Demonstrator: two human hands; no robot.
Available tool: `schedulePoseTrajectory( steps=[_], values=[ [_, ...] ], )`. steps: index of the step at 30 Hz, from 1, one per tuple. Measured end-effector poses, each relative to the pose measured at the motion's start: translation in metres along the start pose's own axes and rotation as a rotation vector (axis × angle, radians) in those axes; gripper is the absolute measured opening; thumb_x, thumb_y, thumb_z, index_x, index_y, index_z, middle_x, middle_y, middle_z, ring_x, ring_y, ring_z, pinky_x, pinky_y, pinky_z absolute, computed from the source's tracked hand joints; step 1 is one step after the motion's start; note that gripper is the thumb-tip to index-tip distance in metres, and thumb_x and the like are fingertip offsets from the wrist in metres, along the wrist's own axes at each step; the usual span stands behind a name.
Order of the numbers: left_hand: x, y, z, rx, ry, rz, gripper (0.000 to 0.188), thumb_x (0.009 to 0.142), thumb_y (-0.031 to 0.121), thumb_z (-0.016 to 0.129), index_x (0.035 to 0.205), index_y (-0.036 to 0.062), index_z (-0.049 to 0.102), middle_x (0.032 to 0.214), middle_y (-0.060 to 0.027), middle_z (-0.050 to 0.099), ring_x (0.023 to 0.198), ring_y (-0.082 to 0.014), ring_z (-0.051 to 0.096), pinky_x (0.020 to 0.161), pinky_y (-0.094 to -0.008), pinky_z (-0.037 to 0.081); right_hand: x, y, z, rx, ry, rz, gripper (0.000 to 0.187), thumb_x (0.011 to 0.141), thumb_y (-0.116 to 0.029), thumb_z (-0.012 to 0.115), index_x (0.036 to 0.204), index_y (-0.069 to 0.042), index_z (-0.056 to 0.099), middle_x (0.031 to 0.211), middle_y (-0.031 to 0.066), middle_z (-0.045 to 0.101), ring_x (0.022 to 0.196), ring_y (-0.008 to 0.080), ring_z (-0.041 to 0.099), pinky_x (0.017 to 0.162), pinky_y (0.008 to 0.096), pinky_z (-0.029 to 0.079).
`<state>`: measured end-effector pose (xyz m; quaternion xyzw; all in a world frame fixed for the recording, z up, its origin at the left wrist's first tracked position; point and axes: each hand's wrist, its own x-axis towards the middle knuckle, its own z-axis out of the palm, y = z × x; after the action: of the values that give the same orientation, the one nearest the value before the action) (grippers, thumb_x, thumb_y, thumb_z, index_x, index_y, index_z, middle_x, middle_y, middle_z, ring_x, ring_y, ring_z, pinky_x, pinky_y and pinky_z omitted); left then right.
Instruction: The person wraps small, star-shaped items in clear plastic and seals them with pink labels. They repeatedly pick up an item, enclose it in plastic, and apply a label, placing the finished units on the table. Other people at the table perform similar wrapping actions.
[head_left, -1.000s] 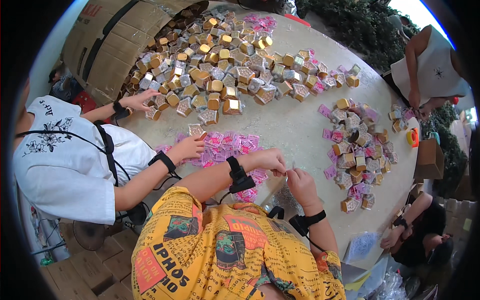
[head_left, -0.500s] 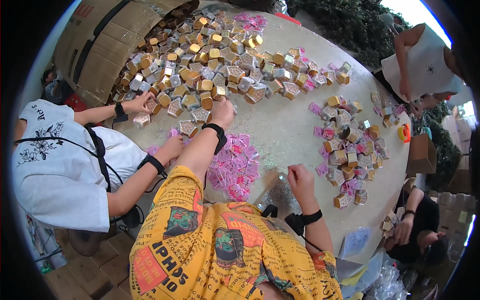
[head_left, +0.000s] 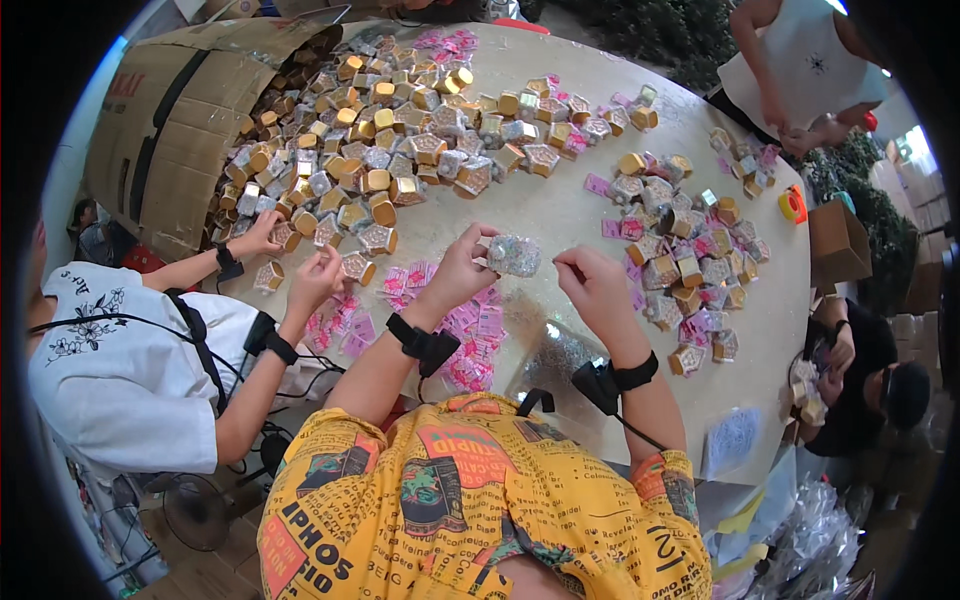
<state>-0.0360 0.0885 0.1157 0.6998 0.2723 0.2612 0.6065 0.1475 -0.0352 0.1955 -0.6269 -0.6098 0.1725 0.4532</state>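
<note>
Over a pale table [head_left: 548,212] near greenery [head_left: 645,42], the left grip [head_left: 463,270] holds a glittery packet [head_left: 515,256], right grip [head_left: 600,290] closed.

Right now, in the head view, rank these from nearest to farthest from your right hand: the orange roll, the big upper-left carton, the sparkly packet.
From the right hand:
1. Sparkly packet, just left, in the left hand.
2. Orange roll, off to the right.
3. Big carton, far upper left.

Dark foliage [head_left: 650,42] borders a broad pale table [head_left: 562,212], bright light [head_left: 914,143] at right.
</note>
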Motion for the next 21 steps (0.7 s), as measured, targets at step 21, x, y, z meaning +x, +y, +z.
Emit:
schedulePoseTrajectory(
  steps=[21],
  values=[
    [-0.012,0.028,0.011,0.129,0.033,0.021,0.041,0.072,-0.004,0.062,0.110,0.0069,0.049,0.098,-0.0012,0.055,0.080,-0.0072,0.055,0.063,-0.0188,0.045,-0.012,-0.001,0.011,-0.163,-0.065,-0.157,0.007,0.074,-0.003,0.062,0.078,-0.001,0.057,0.071,0.0148,0.057,0.062,0.0329,0.058,0.057,0.0394,0.048]
  ],
)
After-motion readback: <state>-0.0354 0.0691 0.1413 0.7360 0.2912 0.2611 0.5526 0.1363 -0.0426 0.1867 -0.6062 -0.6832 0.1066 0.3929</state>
